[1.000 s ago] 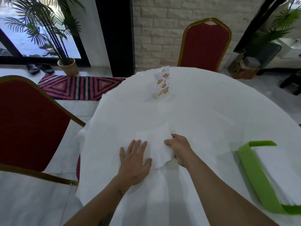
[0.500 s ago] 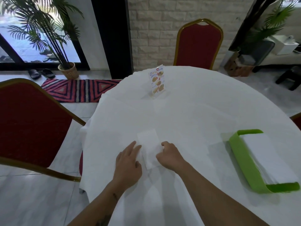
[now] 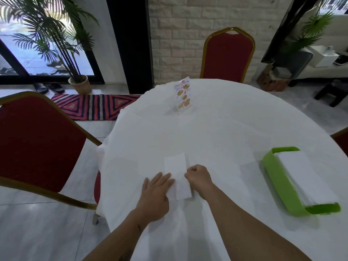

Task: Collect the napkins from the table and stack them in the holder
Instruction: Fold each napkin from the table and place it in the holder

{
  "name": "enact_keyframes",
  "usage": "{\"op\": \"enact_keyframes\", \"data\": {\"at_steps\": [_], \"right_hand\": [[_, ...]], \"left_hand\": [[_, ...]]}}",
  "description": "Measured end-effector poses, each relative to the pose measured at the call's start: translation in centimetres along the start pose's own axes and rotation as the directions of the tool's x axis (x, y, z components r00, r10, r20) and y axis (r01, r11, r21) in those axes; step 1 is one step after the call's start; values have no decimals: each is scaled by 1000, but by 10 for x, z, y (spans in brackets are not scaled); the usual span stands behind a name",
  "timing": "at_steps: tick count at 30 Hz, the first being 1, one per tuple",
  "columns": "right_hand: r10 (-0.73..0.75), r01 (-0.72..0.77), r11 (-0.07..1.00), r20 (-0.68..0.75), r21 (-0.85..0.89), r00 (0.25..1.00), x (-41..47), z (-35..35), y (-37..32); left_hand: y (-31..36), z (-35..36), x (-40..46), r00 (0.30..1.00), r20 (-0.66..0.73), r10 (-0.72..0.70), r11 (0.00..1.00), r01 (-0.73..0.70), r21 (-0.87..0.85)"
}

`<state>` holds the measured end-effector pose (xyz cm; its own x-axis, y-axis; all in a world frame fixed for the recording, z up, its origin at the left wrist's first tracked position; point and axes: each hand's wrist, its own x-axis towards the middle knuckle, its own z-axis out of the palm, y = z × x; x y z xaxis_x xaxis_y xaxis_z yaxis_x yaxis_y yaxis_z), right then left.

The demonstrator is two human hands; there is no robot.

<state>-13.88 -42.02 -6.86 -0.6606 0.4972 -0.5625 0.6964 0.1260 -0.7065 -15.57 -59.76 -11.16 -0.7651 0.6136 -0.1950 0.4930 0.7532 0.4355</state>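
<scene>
White-clothed round surface [image 3: 216, 132]. Left hand [image 3: 157, 193] flat, released, pinning folded napkin [image 3: 178, 176]; right hand [image 3: 199, 177] clenched, pinching its right edge. Green holder [image 3: 278, 183] well right, already stacked with napkins. Judged: this one left, no others seen. Path between clear; near edge close, menu stand [image 3: 183, 96] far.

White napkin [image 3: 177, 178], green holder [image 3: 278, 183], red chairs [image 3: 227, 55].
</scene>
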Motion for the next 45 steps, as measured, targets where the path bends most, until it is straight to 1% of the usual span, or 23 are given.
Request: {"op": "enact_keyframes", "data": {"at_steps": [3,6,9,12,15,16,17,20,22,24,26,28,30,32,35,38,42,45], "right_hand": [[6,-8,997,22,72,1000,-3,-7,4],[-17,14,997,44,82,999,-8,-20,7],[-41,37,995,44,90,998,-13,-31,11],[-40,40,999,9,23,999,-20,-39,22],[-44,42,992,-11,-120,999,-23,-46,35],[-32,30,993,-9,-115,999,-23,-47,37],[-9,9,998,12,-70,1000,-23,-48,39],[57,-70,993,136,91,989,-22,-46,42],[57,-75,992,169,101,984,-21,-45,46],[53,-68,994,169,86,984,-18,-44,48],[33,-42,998,151,54,988,-15,-42,49],[-9,11,1000,113,-17,994,-14,-41,50],[-75,81,993,69,-88,995,-15,-42,50],[-118,122,987,52,-100,992,-17,-50,47],[-178,181,980,42,-81,983,-21,-78,38],[-259,258,964,-11,-70,966,-25,-126,30],[-316,317,948,-111,-8,942,-23,-211,28],[-342,348,938,-151,13,928,-17,-279,39]], "left_hand": [[4,3,-2,1000,-20,-4,999,3,-52],[13,5,0,999,-18,35,996,-36,-76],[26,7,2,999,-18,36,993,-37,-111],[38,12,1,1000,2,17,992,-17,-124],[54,19,-6,999,-21,-42,989,39,-141],[58,22,-10,997,-31,-64,988,59,-142],[60,24,-13,996,-41,-76,988,70,-135],[65,31,-18,993,-82,-82,991,72,-115],[68,35,-20,990,-100,-100,987,86,-133],[68,34,-20,988,-104,-113,983,96,-153],[65,32,-19,989,-110,-100,983,81,-166],[65,31,-19,988,-114,-100,978,76,-194],[68,28,-17,985,-111,-129,964,98,-248],[74,22,-10,983,-110,-149,946,109,-304],[97,9,9,975,-142,-174,918,108,-383],[139,-5,32,968,-160,-194,878,99,-468],[204,-11,55,975,-174,-136,869,33,-494],[252,-6,65,983,-165,-84,876,-6,-482]]}}
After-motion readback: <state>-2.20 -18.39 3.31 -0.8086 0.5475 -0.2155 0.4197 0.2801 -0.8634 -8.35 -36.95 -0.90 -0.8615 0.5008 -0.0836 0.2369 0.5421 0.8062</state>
